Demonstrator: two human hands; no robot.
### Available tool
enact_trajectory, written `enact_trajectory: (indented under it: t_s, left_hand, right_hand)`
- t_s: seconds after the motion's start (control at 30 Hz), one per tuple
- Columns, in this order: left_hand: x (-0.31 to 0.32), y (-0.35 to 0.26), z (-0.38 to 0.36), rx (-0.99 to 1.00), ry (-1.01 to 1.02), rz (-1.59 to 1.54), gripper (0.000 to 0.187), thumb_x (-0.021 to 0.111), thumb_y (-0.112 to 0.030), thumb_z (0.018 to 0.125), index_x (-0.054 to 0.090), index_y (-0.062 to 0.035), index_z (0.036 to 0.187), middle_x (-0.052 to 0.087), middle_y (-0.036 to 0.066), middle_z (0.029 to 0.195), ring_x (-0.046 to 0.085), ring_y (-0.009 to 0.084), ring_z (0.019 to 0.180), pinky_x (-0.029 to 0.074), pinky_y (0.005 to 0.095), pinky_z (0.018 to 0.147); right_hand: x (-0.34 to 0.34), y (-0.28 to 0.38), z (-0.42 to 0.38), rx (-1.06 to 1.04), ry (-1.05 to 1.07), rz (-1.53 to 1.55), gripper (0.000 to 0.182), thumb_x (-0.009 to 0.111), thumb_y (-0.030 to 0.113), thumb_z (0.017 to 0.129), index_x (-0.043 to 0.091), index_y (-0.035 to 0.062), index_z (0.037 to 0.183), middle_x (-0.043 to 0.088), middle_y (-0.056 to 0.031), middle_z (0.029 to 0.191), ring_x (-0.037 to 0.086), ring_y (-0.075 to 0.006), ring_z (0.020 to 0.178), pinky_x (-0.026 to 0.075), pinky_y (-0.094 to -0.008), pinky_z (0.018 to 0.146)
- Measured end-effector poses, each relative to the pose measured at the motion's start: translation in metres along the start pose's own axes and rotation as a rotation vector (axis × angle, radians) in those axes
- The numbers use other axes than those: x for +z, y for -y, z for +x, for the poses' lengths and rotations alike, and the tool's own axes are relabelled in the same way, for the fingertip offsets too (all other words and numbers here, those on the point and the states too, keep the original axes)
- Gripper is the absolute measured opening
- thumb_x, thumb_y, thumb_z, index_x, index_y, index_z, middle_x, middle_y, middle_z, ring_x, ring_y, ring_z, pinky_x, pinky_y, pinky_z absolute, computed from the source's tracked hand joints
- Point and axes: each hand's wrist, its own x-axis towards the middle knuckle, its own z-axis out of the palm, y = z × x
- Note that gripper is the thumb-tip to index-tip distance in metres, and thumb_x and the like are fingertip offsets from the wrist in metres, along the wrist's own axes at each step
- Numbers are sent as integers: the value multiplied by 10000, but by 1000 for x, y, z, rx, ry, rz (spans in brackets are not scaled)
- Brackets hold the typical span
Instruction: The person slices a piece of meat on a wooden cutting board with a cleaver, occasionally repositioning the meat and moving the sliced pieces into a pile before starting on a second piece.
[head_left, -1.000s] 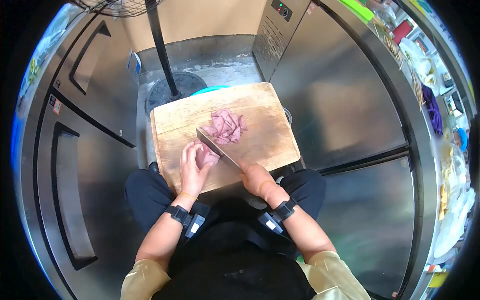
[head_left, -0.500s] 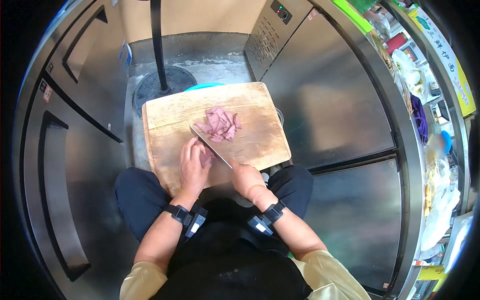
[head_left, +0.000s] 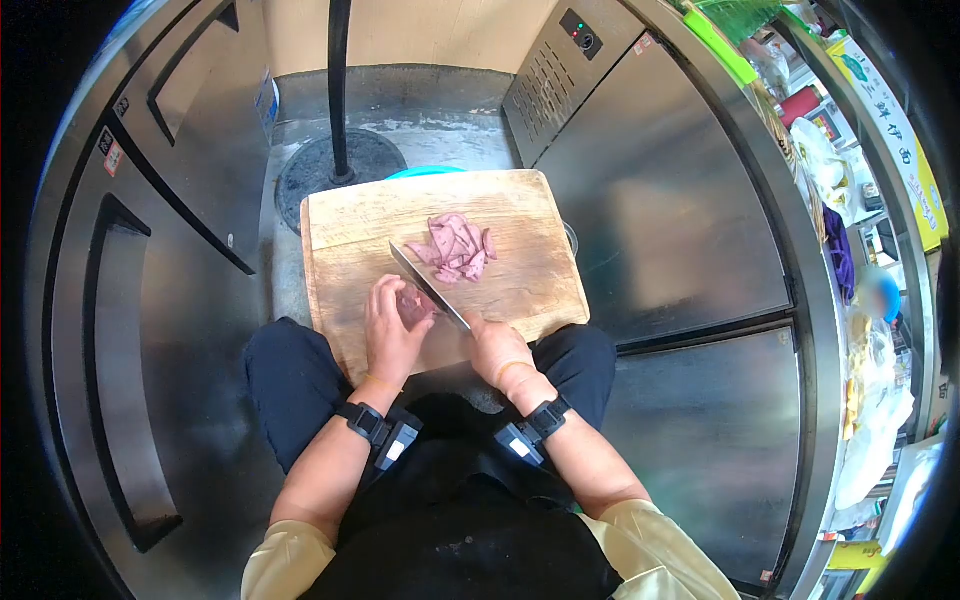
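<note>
A wooden cutting board (head_left: 340,240) lies in front of me by my knees. My left hand (head_left: 391,335) grips a dark reddish piece of meat (head_left: 413,305) on the board, its fingers curled around the left side. In my right hand (head_left: 498,350) is the handle of a kitchen knife (head_left: 425,283); the blade slants up and left, just right of the meat. Past the blade, several pink meat slices (head_left: 458,246) are heaped near the board's middle. The knife's handle is mostly hidden by my fingers.
Steel cabinets stand close on the left (head_left: 190,330) and right (head_left: 670,200). Behind the board, a black pole (head_left: 339,90) rises from a round base (head_left: 300,175), and a teal rim (head_left: 430,171) peeks out. Bagged goods (head_left: 870,400) line the right-hand counter.
The knife blade has come slightly away from the meat, and more of the meat shows between my left fingers and thumb. The whole view has shifted a little.
</note>
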Motion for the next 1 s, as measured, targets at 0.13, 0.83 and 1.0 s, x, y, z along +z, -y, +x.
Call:
enact_trajectory:
  t_s: [0.13, 0.83, 1.0]
  left_hand:
    - [-5, -3, 0, 12, 69, 9, 504, 804, -2, 585, 540, -76, 1007, 487, 148, 1161, 506, 348, 1093, 428, 417, 926]
    - [4, 13, -3, 0, 179, 39, 719, 765, 56, 640, 488, -70, 1292, 378, 171, 1394, 430, 342, 1282, 345, 396, 1091]
    - [17, -5, -7, 41, 306, 303, 1047, 846, -27, 579, 274, -35, 1457, 269, 203, 1502, 304, 376, 1368, 262, 423, 1142]
  right_hand:
    - [3, -4, 3, -30, -21, 30, 250, 522, 101, 843, 562, 115, 1089, 668, -222, 886, 642, -409, 859, 501, -503, 765]
    - [-9, -41, 24, -84, 157, 260, 298, 556, 117, 848, 561, 77, 1143, 653, -241, 918, 618, -428, 878, 493, -499, 774]
    - [-18, -37, 22, -64, 196, 278, 300, 512, 54, 838, 571, 66, 1132, 658, -236, 912, 626, -416, 893, 502, -488, 777]
